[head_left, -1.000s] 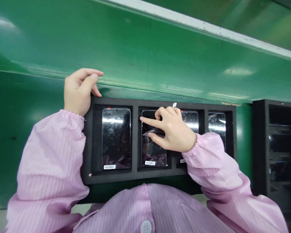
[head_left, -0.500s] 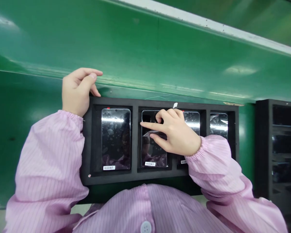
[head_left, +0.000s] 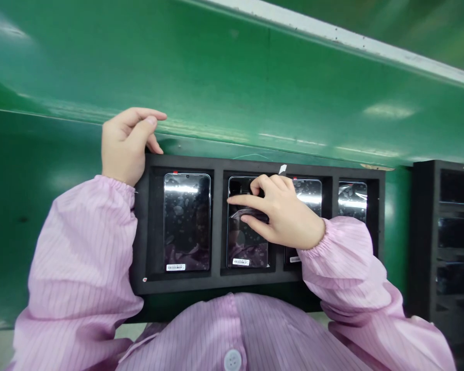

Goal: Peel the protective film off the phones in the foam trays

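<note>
A black tray [head_left: 218,221] with several compartments lies before me, a dark-screened phone [head_left: 187,221] in its leftmost one. My left hand [head_left: 126,141] rests at the tray's upper left corner, index finger stretched out, holding nothing visible. My right hand [head_left: 284,211] lies over the second phone [head_left: 249,247]. Its index fingertip is at that phone's left edge, with the thumb apart below and the other fingers curled. A greyish pointed shape shows between index and thumb; I cannot tell whether it is film or a reflection. White labels mark the phones' lower ends.
A third phone [head_left: 309,196], partly under my right hand and sleeve, and a fourth phone [head_left: 352,198] lie farther right in the tray. Another black tray [head_left: 423,232] with dark screens stands at the right. Behind rises a green ledge [head_left: 216,93].
The whole view has shifted slightly, so the tray and hands appear a little farther right. Both hands keep nearly the same pose over the tray.
</note>
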`<state>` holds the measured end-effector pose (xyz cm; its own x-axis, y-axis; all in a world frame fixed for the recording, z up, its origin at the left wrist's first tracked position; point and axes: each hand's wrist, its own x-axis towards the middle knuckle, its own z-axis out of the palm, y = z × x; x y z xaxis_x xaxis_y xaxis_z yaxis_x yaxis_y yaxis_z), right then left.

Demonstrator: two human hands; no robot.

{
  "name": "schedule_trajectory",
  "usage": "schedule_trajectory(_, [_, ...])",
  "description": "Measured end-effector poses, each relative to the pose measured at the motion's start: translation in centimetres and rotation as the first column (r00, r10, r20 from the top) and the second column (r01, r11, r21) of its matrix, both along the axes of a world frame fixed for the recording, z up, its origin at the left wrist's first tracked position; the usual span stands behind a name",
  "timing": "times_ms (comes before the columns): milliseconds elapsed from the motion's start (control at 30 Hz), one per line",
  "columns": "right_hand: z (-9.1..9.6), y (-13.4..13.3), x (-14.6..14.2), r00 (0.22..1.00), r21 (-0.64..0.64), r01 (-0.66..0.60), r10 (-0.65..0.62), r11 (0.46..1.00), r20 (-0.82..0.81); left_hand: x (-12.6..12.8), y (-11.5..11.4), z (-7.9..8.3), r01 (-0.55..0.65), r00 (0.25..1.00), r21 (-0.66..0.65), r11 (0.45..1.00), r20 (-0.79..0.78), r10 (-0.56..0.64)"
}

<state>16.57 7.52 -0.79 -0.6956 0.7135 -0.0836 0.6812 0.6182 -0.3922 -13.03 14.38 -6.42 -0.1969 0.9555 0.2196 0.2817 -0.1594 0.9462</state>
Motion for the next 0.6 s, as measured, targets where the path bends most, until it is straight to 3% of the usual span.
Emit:
schedule_trajectory(167, [0.3, -0.1, 0.0, 0.999, 0.046, 0.006, -0.008, 0.999, 0.042, 0.0, 0.1, -0.1, 0.006, 1.000, 0.000, 1.000, 0.014, -0.006])
schedule_trajectory(400, [2.7, -1.1, 0.9, 0.995, -0.006, -0.047, 0.047, 0.999, 0.082, 0.4, -0.2, 0.6, -0.040, 0.999, -0.050, 0.998, -0.036, 0.038])
schedule_trajectory(500, [3.3, -2.3, 0.4, 0.992, 0.121, -0.008, -0.008, 0.993, 0.127, 0.3, -0.3, 0.6, -0.049, 0.997, -0.053, 0.997, -0.067, 0.046])
schedule_trajectory(600, [3.0, -4.1, -1.2, 0.998, 0.294, 0.014, -0.031, 0.956, 0.056, 0.0, -0.3, 0.3, -0.060, 0.994, -0.051, 0.997, -0.091, 0.055])
